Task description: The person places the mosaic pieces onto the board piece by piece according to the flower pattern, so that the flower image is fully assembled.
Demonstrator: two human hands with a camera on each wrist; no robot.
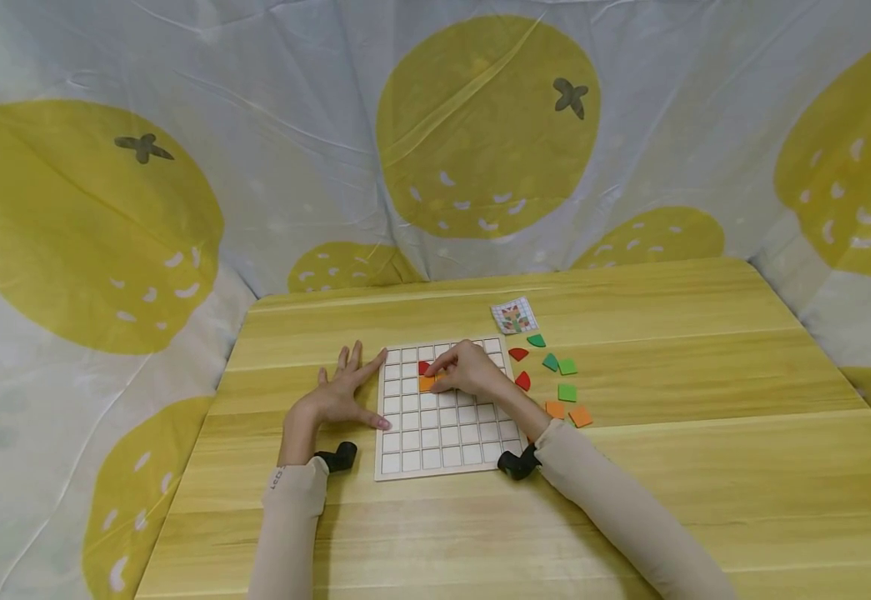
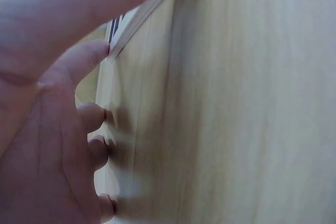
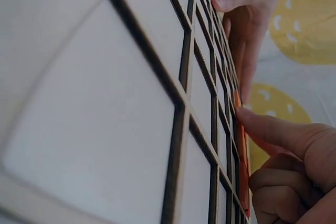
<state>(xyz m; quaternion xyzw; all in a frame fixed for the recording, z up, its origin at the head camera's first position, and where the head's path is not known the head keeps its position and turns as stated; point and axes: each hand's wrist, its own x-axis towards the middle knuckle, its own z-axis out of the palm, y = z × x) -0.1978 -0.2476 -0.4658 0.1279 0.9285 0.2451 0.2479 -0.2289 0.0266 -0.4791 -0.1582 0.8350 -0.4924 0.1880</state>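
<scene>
A white square-grid board [image 1: 429,437] with a pale wooden rim lies on the table. My left hand [image 1: 337,396] is spread at its left side, the thumb and index fingertip right at the rim; in the left wrist view the other fingertips [image 2: 97,153] come down on the wood. Over the upper part of the grid, my right hand [image 1: 468,368] pinches at an orange square tile [image 1: 426,384] with thumb and index finger. Its other fingers are curled in the right wrist view. A red quarter-round tile [image 1: 423,367] sits in the cell above, partly hidden by the fingers.
Right of the board lie loose red tiles [image 1: 518,355], green quarter-round tiles [image 1: 536,341], light green squares [image 1: 568,392] and orange squares [image 1: 580,417]. A small pattern card [image 1: 513,317] lies behind them. A lemon-print cloth [image 1: 315,167] hangs behind the table.
</scene>
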